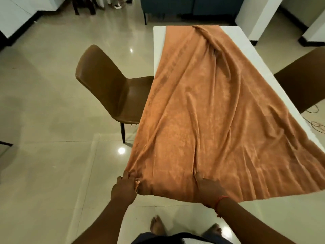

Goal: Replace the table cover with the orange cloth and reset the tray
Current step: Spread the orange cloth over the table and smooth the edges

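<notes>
Nearest the camera, two bare feet (158, 226) stand on the glossy tiled floor (52, 155), below both forearms. The left hand (124, 188) pinches a bunched corner of the orange cloth (211, 111), fingers curled round the gathered fabric. Just beside it, along the same near edge, the right hand (209, 190) grips the cloth too, thumb on top, with a red thread bracelet (219, 202) at the wrist. From these two grips the cloth runs away in long creases over the white table (158, 43), its near end hanging off the table edge between the hands. Its right side spreads wide past the right hand; its far end narrows and bunches into folds. Beyond the left hand a brown chair (105, 85) is tucked at the table's side; another brown chair (304, 81) stands beyond the right hand. Farthest off sits a blue sofa (175, 6).
</notes>
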`<action>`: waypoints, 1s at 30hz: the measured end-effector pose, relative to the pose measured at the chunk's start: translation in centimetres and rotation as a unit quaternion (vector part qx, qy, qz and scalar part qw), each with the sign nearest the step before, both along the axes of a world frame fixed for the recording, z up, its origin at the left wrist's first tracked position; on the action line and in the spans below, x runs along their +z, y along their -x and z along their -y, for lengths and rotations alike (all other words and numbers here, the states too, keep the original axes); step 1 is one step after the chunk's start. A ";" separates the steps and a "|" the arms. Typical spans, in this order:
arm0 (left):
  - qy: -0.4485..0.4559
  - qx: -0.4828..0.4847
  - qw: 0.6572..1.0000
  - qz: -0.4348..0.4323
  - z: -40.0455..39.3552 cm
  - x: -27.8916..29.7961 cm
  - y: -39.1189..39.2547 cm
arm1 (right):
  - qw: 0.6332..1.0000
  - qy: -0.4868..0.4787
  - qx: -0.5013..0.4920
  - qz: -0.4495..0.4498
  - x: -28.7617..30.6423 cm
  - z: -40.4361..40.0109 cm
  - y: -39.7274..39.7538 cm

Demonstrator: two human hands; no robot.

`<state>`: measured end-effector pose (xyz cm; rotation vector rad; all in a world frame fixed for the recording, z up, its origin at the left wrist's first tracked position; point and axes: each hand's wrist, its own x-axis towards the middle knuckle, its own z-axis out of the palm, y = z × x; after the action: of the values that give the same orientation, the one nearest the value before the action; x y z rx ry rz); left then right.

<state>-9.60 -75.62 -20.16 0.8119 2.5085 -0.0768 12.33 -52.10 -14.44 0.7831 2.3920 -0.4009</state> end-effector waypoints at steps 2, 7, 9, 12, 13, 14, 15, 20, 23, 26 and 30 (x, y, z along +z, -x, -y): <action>0.018 -0.002 1.000 0.013 0.0 -0.6 0.3 | 1.000 0.003 0.010 0.008 0.1 0.9 -0.2; 0.081 0.023 0.994 0.072 -0.5 -2.1 1.2 | 0.999 0.040 -0.008 0.010 -0.3 2.1 -0.5; 0.149 0.017 0.982 0.114 -1.2 -2.6 1.6 | 0.999 0.041 0.002 0.019 -0.6 2.4 -0.9; 0.209 -0.046 0.960 0.183 -2.8 -1.6 1.4 | 0.998 0.056 0.009 -0.018 -1.4 2.3 -1.6; 0.196 -0.043 0.957 0.209 -3.5 -1.1 1.3 | 0.996 0.070 -0.003 -0.047 -1.5 2.3 -1.8; 0.165 -0.030 0.961 0.218 -4.2 -0.5 1.1 | 0.996 0.069 -0.017 -0.059 -1.3 2.1 -2.1; 0.126 -0.003 0.969 0.214 -4.8 -0.2 1.1 | 0.996 0.069 -0.010 -0.064 -1.3 1.7 -2.3; -0.205 0.196 0.954 0.097 -9.1 2.3 0.0 | 0.991 0.070 -0.088 -0.075 -0.7 -1.4 -4.5; -0.252 0.132 0.959 -0.004 -12.2 3.4 -1.5 | 0.987 0.065 -0.116 -0.091 0.2 -4.5 -6.0; -0.242 -0.002 0.969 -0.058 -16.3 3.3 -4.3 | 0.985 0.017 -0.144 -0.098 0.9 -9.5 -8.2; -0.212 -0.132 0.964 -0.090 -22.3 3.2 -9.6 | 0.960 -0.014 -0.237 -0.148 1.7 -17.3 -12.3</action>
<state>-0.01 -53.31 -16.97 1.3654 2.6073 0.3220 24.62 -34.85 -12.72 1.4015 2.4655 -0.7198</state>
